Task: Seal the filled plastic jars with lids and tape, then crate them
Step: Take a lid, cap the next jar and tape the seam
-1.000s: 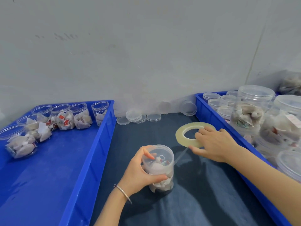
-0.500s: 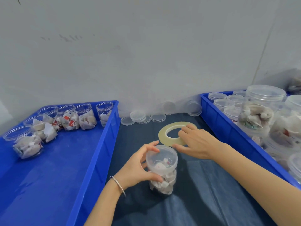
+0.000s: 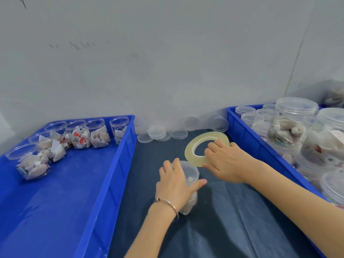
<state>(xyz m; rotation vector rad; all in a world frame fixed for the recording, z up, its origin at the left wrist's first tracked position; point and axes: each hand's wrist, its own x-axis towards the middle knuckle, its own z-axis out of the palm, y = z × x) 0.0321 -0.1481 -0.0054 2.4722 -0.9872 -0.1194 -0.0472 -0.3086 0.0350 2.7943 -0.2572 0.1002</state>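
Observation:
A clear plastic jar (image 3: 190, 175) filled with white sachets stands upright on the dark cloth (image 3: 214, 220), a clear lid on top. My left hand (image 3: 176, 183) grips it from the left, thumb across its front. My right hand (image 3: 226, 162) holds a flat yellowish roll of clear tape (image 3: 202, 144), fingers through its hole, the roll's near edge touching the jar's lid rim. The left blue crate (image 3: 111, 183) holds several open filled jars (image 3: 78, 134). The right blue crate (image 3: 255, 144) holds several lidded jars (image 3: 290, 125).
Loose clear lids (image 3: 160, 134) lie and lean along the foot of the grey wall (image 3: 167, 62) between the crates. The left crate's near half is bare blue floor. Crate walls flank the cloth on both sides.
The tape roll has come in from the right until it meets the jar's rim. My left hand has turned further over the jar, covering more of its lid.

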